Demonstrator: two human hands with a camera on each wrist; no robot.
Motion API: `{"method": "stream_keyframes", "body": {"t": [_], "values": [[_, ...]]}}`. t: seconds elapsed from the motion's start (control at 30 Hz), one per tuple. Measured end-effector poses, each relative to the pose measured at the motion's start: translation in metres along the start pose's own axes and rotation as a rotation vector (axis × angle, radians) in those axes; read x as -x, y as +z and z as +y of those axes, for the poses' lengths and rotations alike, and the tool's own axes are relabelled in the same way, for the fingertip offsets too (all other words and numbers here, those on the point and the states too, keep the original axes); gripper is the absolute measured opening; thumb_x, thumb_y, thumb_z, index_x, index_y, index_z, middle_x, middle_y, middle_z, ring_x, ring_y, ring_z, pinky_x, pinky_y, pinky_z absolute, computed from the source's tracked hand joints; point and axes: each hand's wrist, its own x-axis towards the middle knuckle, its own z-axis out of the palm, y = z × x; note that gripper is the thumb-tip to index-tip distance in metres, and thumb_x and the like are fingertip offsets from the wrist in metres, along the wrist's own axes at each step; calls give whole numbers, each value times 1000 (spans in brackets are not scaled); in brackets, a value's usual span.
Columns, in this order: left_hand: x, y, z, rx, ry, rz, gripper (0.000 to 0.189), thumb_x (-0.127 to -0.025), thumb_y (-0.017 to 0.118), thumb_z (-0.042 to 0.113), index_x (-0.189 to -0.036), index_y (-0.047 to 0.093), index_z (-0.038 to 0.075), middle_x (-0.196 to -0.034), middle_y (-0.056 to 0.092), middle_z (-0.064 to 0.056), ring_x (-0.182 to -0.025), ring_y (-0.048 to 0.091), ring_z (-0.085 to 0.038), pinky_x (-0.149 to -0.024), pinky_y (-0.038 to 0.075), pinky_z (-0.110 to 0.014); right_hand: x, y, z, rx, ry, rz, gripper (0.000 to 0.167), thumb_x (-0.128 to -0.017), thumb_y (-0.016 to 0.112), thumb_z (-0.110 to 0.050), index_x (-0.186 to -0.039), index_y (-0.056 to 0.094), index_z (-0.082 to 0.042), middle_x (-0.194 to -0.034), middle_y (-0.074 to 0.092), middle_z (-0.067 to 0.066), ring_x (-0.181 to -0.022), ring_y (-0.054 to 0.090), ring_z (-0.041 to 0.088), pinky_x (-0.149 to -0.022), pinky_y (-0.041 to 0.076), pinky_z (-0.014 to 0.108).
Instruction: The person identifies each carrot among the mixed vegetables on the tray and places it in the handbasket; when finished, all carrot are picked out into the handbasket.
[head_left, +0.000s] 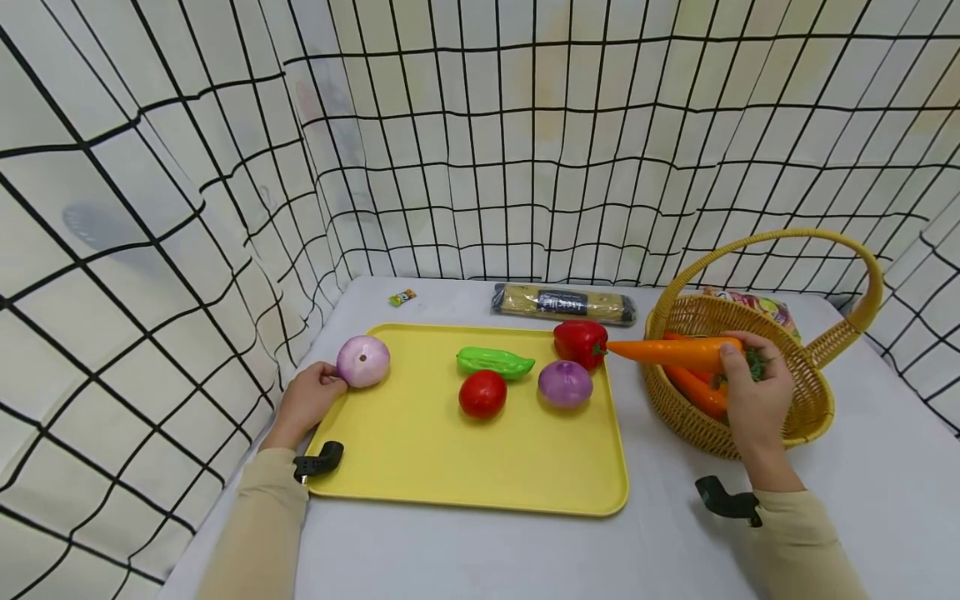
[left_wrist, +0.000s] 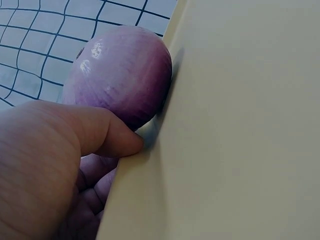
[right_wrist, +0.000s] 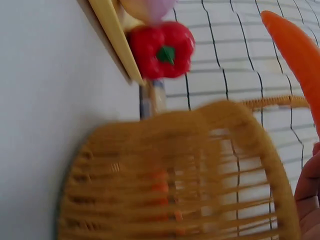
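Observation:
My right hand [head_left: 761, 408] grips an orange carrot [head_left: 667, 353] by its thick end near the green top, holding it level over the wicker basket [head_left: 675, 417]. The carrot's tip points left and overlaps the red bell pepper [head_left: 576, 342] in the head view. More carrots [head_left: 696, 392] lie inside the basket. At the yellow tray's [head_left: 420, 458] left edge, my left hand [head_left: 309, 400] pinches the rim, thumb [left_wrist: 115, 135] on top and fingers curled below. A pale purple onion [head_left: 363, 362] sits on the rim right beside that thumb.
On the tray are a green pepper [head_left: 495, 362], a tomato [head_left: 483, 394] and a darker purple onion [head_left: 566, 384]. Behind it lie a pack of noodles [head_left: 525, 300] and a small wrapper [head_left: 402, 297]. A colourful packet [head_left: 765, 308] is behind the basket, whose tall handle [head_left: 772, 236] arches up.

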Motion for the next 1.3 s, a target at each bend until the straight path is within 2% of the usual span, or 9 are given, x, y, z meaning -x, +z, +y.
{"method": "stream_keyframes", "body": {"t": [0.17,0.27,0.47,0.63,0.87,0.93,1.13,1.2,1.3], "values": [[-2,1,-1,5,1,-1,34,-90,55,23,-115,59,0,-93,59,-9,-80,52,-21,-71,39,-31,-13,-19,-3,-31,24,116,19,-94,61,-12,-110,65,-3,-107,56,5,-87,55,12,-68,50,13],[-2,2,-3,8,4,-4,34,-91,55,23,-115,59,-1,-92,59,-9,-79,52,-20,-70,39,-30,-20,-29,-2,-60,24,164,21,-94,58,-9,-112,63,-1,-113,53,6,-98,53,13,-74,49,12],[-1,1,-2,16,0,-1,33,-90,56,22,-114,59,-1,-92,59,-9,-77,52,-19,-69,40,-30,-30,-44,3,-49,13,236,21,-90,60,-3,-110,64,1,-110,56,7,-100,55,15,-78,49,12],[0,1,-1,13,-2,-5,34,-90,56,22,-115,59,-1,-93,60,-10,-78,53,-20,-69,40,-30,-34,-51,8,-76,51,283,23,-88,63,-1,-111,65,1,-109,55,6,-101,57,15,-72,52,13],[1,1,0,11,-2,13,34,-88,55,23,-112,60,-1,-88,59,-8,-73,52,-19,-66,40,-30,-37,-53,14,-172,40,336,23,-83,70,4,-106,67,0,-105,57,11,-94,61,17,-64,54,19],[1,1,0,12,-1,12,34,-89,55,23,-112,60,-1,-89,59,-9,-73,52,-18,-66,40,-30,-37,-53,13,-211,80,343,25,-82,70,5,-106,66,0,-106,56,11,-94,61,18,-62,55,21],[1,-1,0,-1,10,-7,35,-91,55,23,-116,58,-2,-93,60,-11,-76,53,-20,-68,41,-30,-41,-58,12,-266,291,391,33,-79,74,5,-109,62,-3,-113,50,7,-97,59,18,-61,56,25],[0,-1,-1,-6,8,-9,35,-91,55,23,-116,58,-1,-94,60,-11,-77,53,-20,-69,41,-30,-42,-60,10,-236,342,381,35,-80,74,5,-111,63,-5,-113,48,5,-97,58,17,-61,55,24],[0,-1,0,-3,8,-9,36,-91,54,23,-117,58,-2,-94,59,-12,-77,53,-20,-68,40,-30,-42,-61,9,-125,404,345,37,-81,72,6,-114,65,-10,-111,44,0,-95,56,13,-63,54,20]]}}
